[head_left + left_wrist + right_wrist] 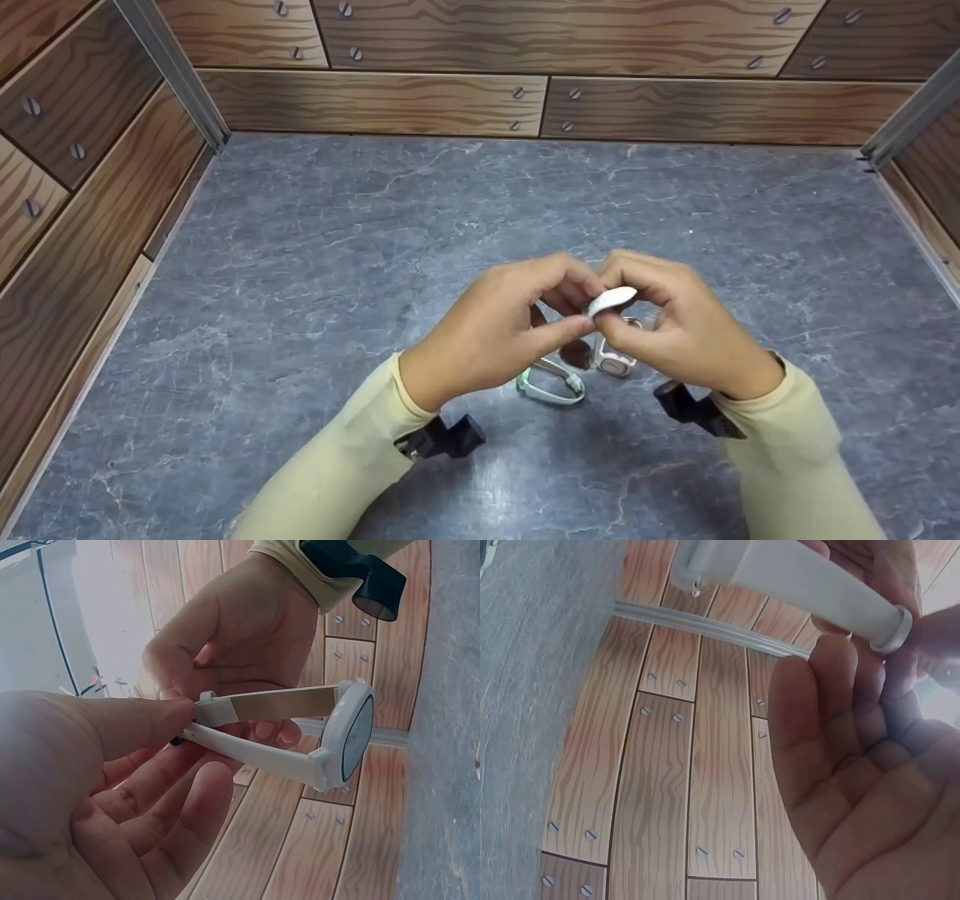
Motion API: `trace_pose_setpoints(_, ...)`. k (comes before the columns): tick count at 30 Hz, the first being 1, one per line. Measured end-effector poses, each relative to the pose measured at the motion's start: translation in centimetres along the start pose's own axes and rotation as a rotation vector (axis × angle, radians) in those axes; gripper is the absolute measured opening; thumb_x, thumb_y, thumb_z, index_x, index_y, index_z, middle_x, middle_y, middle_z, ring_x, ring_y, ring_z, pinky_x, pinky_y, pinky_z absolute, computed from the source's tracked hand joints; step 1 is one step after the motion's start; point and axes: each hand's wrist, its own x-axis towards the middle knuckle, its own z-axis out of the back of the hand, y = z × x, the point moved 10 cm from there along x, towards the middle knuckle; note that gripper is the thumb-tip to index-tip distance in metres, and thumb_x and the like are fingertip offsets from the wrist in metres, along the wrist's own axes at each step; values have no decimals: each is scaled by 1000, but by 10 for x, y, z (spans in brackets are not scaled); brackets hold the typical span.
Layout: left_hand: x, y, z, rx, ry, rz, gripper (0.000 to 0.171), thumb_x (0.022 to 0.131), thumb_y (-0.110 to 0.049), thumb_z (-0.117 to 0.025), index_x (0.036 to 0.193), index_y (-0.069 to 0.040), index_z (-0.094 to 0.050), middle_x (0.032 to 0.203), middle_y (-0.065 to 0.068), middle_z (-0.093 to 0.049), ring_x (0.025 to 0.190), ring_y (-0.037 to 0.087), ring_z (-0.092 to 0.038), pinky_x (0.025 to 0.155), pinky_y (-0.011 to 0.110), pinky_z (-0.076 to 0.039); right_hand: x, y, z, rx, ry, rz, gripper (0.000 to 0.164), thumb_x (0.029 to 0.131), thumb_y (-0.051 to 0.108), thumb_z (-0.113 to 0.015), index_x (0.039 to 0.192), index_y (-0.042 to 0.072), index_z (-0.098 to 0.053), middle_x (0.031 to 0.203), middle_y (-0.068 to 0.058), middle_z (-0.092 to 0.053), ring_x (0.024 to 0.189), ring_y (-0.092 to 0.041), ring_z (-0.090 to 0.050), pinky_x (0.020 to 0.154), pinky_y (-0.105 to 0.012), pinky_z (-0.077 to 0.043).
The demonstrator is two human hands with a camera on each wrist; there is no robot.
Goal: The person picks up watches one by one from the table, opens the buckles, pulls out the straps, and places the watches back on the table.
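Both hands hold a white-strapped wristwatch (349,735) by its strap ends in front of me. The dial points down toward the table in the left wrist view. My left hand (499,322) pinches the two strap halves together between thumb and finger, near the small keeper loop (207,697). From the other side, my right hand (682,322) pinches the strap end. In the right wrist view, the white strap (810,592) runs down to the fingertips. Beneath the hands lie a pale green watch (553,395) and another white watch (615,365), partly hidden by the right hand.
A reddish-brown round thing (576,354) lies between the two watches, half covered by the left hand. The grey marbled tabletop (337,225) is bounded by wood-patterned walls (420,105) at the back and sides. Black wrist cameras (457,436) sit on both sleeves.
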Motion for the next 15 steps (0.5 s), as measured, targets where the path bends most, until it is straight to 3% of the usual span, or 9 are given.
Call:
trace_pose_setpoints(6,0,-1,1,-15,-4,0,17,99,-9,-71,115,-8,-66,104,0,-73,89,1,-69,69,22,-59,0,-1,3,3,7,-28,25,89,-15,-68,93,10,-69,90,0,-67,84,-14,-64,78,-25,-58)
trace_pose_setpoints(15,-1,0,1,50,-27,4,14,99,-10,-70,112,-9,-63,103,-2,-71,91,0,-68,64,21,-58,0,2,4,-78,-43,-6,26,79,-17,-57,88,8,-61,83,0,-62,75,-13,-61,70,-24,-57)
